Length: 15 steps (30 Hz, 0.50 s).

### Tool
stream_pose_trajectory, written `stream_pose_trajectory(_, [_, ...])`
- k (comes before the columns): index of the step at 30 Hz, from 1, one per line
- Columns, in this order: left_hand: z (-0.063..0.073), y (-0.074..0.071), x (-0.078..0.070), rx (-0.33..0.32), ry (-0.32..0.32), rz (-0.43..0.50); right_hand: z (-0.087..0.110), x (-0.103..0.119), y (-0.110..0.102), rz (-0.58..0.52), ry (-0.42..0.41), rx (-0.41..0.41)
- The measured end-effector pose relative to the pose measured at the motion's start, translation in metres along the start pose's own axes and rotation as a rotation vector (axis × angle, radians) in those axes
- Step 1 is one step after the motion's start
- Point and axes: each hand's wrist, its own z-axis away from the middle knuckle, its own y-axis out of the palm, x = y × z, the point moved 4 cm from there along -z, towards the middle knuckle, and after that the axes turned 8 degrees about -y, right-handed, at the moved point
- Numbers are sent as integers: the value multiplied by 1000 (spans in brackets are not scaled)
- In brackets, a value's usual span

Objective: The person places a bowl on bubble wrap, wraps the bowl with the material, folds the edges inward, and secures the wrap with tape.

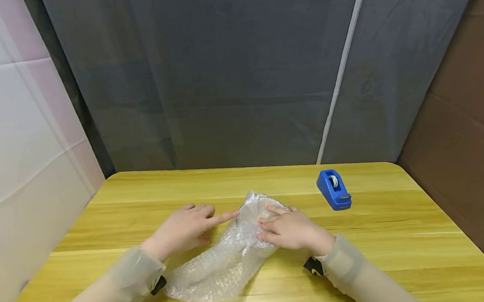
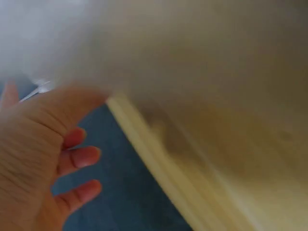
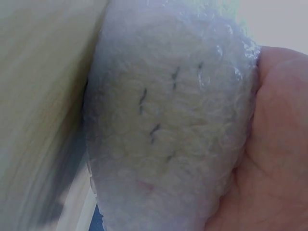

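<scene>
A crumpled sheet of clear bubble wrap [image 1: 216, 270] lies on the table in the head view, bunched at its far end and trailing toward the near left. My right hand [image 1: 292, 228] rests on the bunched end with its fingers spread. Through the layers, the right wrist view shows a pale rounded thing with short dark marks [image 3: 159, 115]; its kind cannot be made out. My left hand [image 1: 184, 230] reaches from the left, index finger extended to the bundle's edge, other fingers loosely bent. In the left wrist view, blurred wrap [image 2: 120, 38] covers the upper part.
A blue tape dispenser [image 1: 334, 190] with a roll of tape stands at the back right of the wooden table [image 1: 398, 252]. Behind the table hangs a dark grey curtain [image 1: 221, 78]. A white panel [image 1: 23, 113] borders the left, a brown one [image 1: 462, 86] the right.
</scene>
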Motion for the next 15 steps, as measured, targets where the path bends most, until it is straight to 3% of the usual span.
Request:
stream_pose_trajectory(8, [-7,11,-14,-173,163,-70,1,0,1,-2,9,1])
stream_pose_trajectory(15, [-16,9,-37,-219,187,-23,-1,4,1,41,46,-4])
